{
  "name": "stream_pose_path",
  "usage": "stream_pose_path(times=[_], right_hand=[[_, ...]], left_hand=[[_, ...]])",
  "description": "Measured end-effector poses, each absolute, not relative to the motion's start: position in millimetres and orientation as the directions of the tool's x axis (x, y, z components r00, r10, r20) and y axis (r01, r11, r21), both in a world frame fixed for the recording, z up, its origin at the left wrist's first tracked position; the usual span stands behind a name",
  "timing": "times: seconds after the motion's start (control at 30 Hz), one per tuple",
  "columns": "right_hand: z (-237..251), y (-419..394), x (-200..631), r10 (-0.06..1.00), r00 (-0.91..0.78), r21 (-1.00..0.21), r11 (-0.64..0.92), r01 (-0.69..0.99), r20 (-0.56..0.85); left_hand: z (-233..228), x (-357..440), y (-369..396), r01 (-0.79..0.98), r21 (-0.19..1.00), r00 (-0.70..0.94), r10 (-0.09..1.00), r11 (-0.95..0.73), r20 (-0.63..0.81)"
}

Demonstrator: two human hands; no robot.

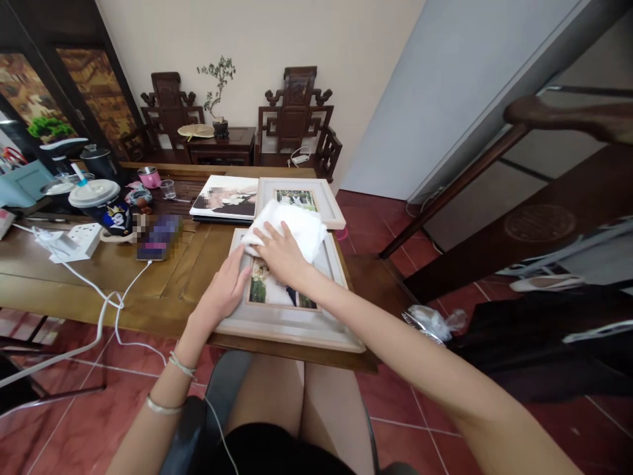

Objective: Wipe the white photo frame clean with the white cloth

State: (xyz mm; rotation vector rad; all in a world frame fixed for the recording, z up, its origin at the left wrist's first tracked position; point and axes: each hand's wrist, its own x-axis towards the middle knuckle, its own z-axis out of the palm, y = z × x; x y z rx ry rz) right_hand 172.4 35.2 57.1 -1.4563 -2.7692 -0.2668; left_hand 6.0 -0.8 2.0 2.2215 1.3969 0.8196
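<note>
now | right hand (279, 254) flat on white cloth (291, 227) | left hand (225, 290) steadies picture frame (291, 326)

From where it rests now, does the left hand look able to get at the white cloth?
Probably yes. The left hand lies flat on the near picture frame, just beside the white cloth, with nothing between them. The right hand presses on the cloth, but its left edge is uncovered.

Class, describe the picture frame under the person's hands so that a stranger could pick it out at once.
Start at the wooden table and look to its near right corner. The picture frame lies flat there, with the left hand on its left side and the right hand pressing a white cloth onto its glass. Unlike the second frame behind it, it is the nearest and touched.
</note>
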Motion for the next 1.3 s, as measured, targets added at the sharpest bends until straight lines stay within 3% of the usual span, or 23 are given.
stream_pose_path(times=[0.13,0.3,0.47,0.7,0.83,1.0,1.17,1.3], right_hand=[[47,35,160,0.791,-0.611,0.125,0.603,0.788,0.032],[50,-10,165,0.686,-0.726,0.096,0.727,0.68,-0.051],[50,-43,176,0.562,-0.827,0.051,0.826,0.561,-0.003],[42,5,166,0.72,-0.693,0.025,0.692,0.721,0.038],[44,31,156,0.755,-0.654,0.039,0.653,0.757,0.044],[46,8,156,0.705,-0.708,0.045,0.707,0.706,0.042],[54,-33,165,0.605,-0.795,0.059,0.796,0.602,-0.055],[69,-53,176,0.516,-0.852,-0.026,0.854,0.52,-0.085]], left_hand=[[-1,6,1,0.653,0.607,0.332,0.892,-0.453,0.308],[-3,5,1,0.66,0.62,0.321,0.905,-0.424,0.278],[1,1,-2,0.616,0.618,0.367,0.872,-0.489,0.324],[1,0,-6,0.622,0.577,0.407,0.848,-0.53,0.34],[-1,0,-4,0.64,0.551,0.404,0.845,-0.535,0.351],[-4,1,-1,0.632,0.575,0.377,0.855,-0.519,0.357],[1,-1,-2,0.602,0.617,0.361,0.862,-0.507,0.356],[4,-3,-1,0.614,0.619,0.346,0.872,-0.489,0.346]])
